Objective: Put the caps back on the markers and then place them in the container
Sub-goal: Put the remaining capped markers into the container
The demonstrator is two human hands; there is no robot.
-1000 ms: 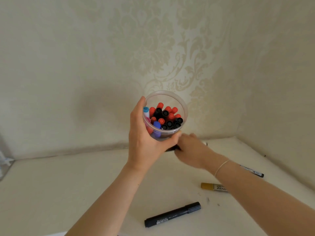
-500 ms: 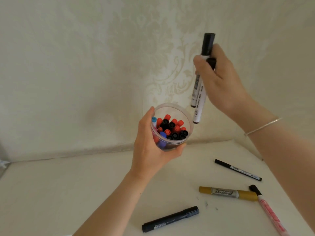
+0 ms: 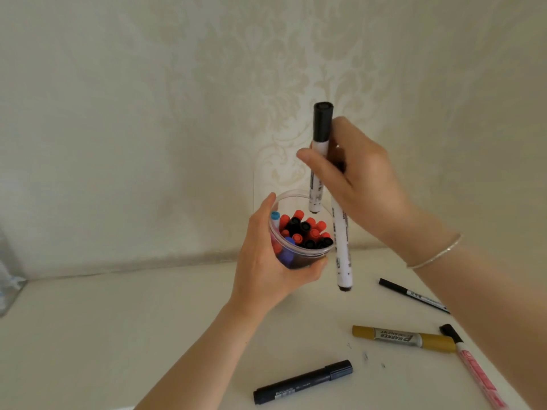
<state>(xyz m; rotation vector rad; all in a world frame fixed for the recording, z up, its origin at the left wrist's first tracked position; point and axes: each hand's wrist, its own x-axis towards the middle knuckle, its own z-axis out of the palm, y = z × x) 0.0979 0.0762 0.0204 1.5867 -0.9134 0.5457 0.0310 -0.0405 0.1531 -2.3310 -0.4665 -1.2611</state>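
Two capped whiteboard markers (image 3: 321,161), gripped by the right hand (image 3: 364,184), are held over the nearly full clear container (image 3: 299,253) clasped by the left hand (image 3: 266,267); four markers (image 3: 303,381) are left on the table (image 3: 118,335).

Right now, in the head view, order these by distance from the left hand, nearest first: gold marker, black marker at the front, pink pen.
1. Black marker: front of the table, below the left hand.
2. Gold marker: to the right.
3. Pink pen: far right edge.
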